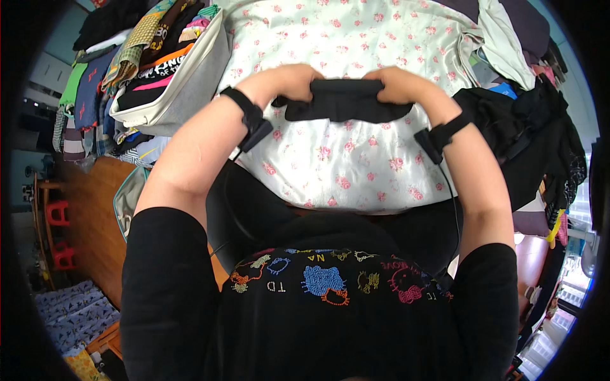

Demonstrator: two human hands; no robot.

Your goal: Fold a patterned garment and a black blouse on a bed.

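Note:
A black cloth garment [348, 101] lies stretched between my two hands over a white, rose-patterned satin cloth [362, 157]. My left hand [298, 82] grips its left upper corner, fingers curled and partly hidden behind the fabric. At the opposite corner, my right hand [396, 85] pinches the same garment, thumb towards the middle. The garment's upper edge is fairly straight and looks folded; its lower edge hangs uneven. Each forearm wears a black strap with a small device and a cable.
To the left stands a white-rimmed grey fabric bin [190, 102] of folded clothes, with stacked clothes [90, 95] beyond it. A heap of black clothing [510, 138] lies at the right, below a white cloth [505, 43]. A wooden floor [95, 205] shows at lower left.

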